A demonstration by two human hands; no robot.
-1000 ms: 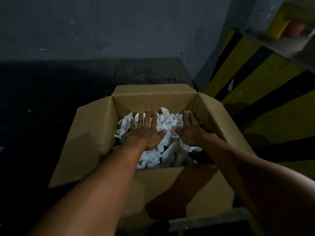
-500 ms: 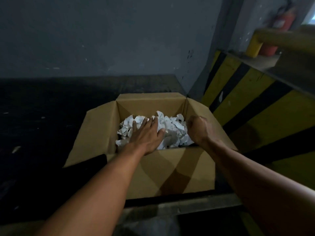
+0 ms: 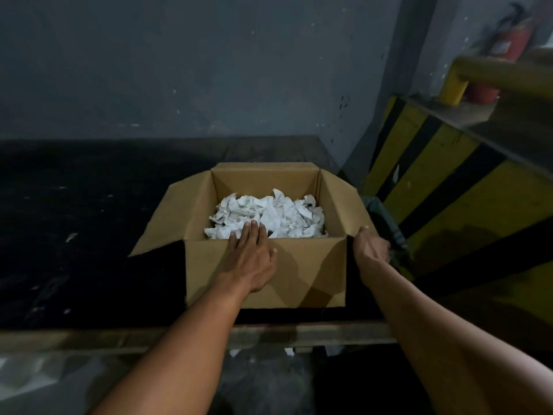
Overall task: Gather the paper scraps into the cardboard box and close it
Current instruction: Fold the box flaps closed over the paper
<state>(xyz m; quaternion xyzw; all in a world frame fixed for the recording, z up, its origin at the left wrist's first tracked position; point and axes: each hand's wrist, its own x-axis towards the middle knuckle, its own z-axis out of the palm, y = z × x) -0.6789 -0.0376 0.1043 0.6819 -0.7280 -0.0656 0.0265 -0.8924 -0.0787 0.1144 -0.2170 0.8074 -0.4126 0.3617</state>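
Left hand (image 3: pixel 251 259) retreated to cardboard box (image 3: pixel 302 274) rim; right hand (image 3: pixel 371 250) grips corner.

Open room above the cardboard box (image 3: pixel 299 271); striped barrier (image 3: pixel 443 181) just beside, right.

Dim grey wall (image 3: pixel 179 61), dark floor (image 3: pixel 74 220), yellow-black striped barrier (image 3: pixel 443 190)

What I can't see
My right hand (image 3: pixel 371 250) has its fingers under the cardboard box (image 3: pixel 305 265) flap, unseen; the fire extinguisher (image 3: pixel 517 40) is blurred, partly behind the yellow rail (image 3: pixel 508 74).
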